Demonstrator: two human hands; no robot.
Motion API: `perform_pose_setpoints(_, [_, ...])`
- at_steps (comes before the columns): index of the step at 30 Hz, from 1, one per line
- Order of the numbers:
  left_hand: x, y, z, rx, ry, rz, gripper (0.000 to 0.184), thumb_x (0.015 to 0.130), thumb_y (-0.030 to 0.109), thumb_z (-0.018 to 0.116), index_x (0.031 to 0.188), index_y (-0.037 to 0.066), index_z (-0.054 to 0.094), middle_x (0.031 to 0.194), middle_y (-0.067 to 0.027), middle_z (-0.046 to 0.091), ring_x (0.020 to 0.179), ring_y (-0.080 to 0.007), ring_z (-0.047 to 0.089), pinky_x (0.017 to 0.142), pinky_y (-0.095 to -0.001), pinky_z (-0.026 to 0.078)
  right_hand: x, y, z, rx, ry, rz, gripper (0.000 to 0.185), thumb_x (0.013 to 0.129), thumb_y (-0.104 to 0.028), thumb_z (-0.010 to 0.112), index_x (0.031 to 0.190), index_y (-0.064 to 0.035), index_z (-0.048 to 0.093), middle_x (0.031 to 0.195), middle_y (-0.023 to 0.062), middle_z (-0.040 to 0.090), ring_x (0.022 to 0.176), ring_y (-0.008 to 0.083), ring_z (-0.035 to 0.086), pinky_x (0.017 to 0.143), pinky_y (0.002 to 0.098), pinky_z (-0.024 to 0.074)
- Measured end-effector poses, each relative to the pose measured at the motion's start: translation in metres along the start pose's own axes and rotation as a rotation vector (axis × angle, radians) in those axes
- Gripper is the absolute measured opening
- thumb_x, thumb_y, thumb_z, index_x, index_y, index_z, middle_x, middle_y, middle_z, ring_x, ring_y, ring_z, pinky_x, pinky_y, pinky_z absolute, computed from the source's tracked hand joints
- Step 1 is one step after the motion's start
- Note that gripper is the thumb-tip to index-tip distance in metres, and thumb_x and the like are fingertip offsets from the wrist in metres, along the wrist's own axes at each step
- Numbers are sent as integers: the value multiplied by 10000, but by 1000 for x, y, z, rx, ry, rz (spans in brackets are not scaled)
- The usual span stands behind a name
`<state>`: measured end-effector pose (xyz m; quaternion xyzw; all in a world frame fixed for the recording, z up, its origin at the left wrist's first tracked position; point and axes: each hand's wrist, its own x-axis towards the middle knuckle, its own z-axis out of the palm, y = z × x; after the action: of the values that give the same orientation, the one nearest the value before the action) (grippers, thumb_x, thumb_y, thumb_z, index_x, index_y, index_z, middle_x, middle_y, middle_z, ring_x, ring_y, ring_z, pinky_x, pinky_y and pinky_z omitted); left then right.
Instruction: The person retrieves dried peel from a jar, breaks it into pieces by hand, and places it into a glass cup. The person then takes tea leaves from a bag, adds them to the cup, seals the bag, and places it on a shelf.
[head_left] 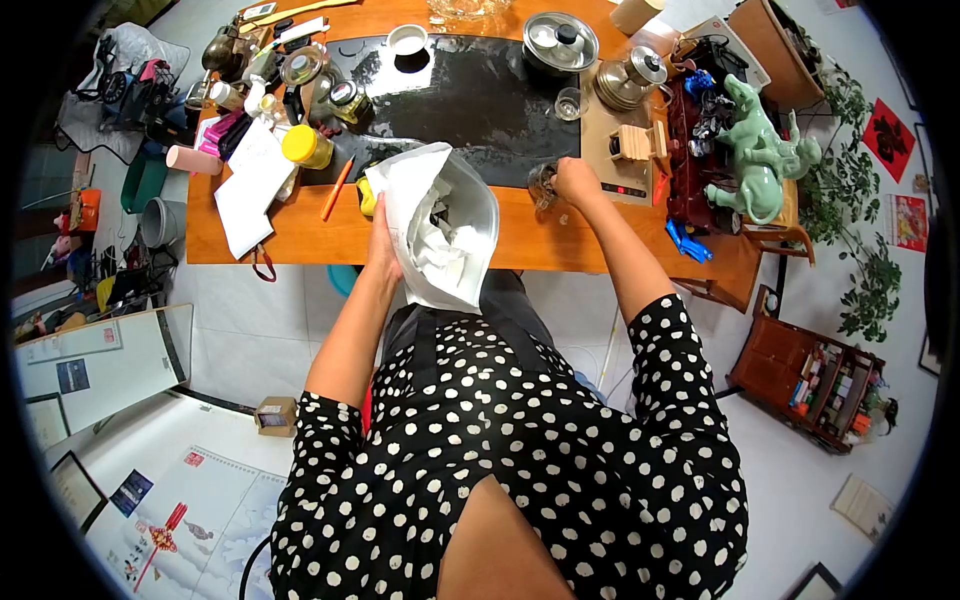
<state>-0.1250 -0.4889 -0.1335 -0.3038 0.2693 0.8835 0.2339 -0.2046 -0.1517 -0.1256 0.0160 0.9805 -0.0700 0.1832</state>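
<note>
My left hand [383, 245] grips the side of an open white bag [413, 270], its mouth facing up in front of my body. Crumpled white paper or wrappers [440, 245] with a few dark bits lie inside; the silvery lining shows. At the table's front edge, my right hand [577, 183] is closed at a small clear container [541, 184] with something brownish in it. Its fingertips are partly hidden. A yellow object [366, 196] sits just behind my left hand, partly covered by the bag.
A dark tea tray [460, 110] covers the table's middle, bearing a white bowl [407, 41], a lidded pot [560, 45] and a glass cup [570, 103]. Right stand a kettle [630, 80] and a green figurine [760, 150]. Left are a yellow-lidded jar [306, 147], papers [250, 190] and an orange pen [337, 190].
</note>
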Motion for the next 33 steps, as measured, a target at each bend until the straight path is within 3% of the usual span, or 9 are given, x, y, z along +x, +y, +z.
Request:
perform_pose_setpoints(4, [4,0,-9,-19,-22,-4,664,971,611,412,1347,76,527,1202,-125,643,1019,-260,653,873,-426,570,1,8,7,-42,69,-53,147,791,-83,658,882,20,710,901,259,687,873,407,674,775,461,542])
perform_pose_setpoints(10, [-3,3,0,-6,-16,19,666,975,610,406,1365,82,516,1218,-127,639,1051,-264,650,887,-433,567,-13,6,2,31,129,-155,185,770,-21,633,911,-50,749,861,214,702,846,384,685,753,436,552])
perform_pose_setpoints(13, [-3,3,2,1,-18,25,669,974,612,404,1371,84,512,1224,-128,637,1058,-269,647,893,-440,565,-5,14,21,70,52,-217,193,778,-9,629,915,-58,757,902,189,712,866,365,692,762,425,558])
perform_pose_setpoints(19, [3,4,-3,-41,-89,13,667,973,606,415,1386,88,499,1250,-123,624,1073,-280,639,889,-444,567,-7,5,25,-225,-42,-163,160,834,-65,590,895,-16,730,938,179,725,864,342,710,762,423,578])
perform_pose_setpoints(31, [-23,16,9,-161,-511,-25,548,981,528,466,1296,89,559,1207,-116,634,1049,-273,644,865,-421,578,-23,-8,0,-54,159,-152,111,849,-134,658,861,-25,679,876,199,694,811,363,685,704,456,551])
perform_pose_setpoints(33, [-25,17,10,-171,-550,-20,530,983,516,474,1282,89,568,1200,-116,636,1045,-272,645,862,-417,580,-39,-29,-22,53,359,-178,133,864,-159,665,878,-26,664,855,188,685,779,363,676,689,459,544])
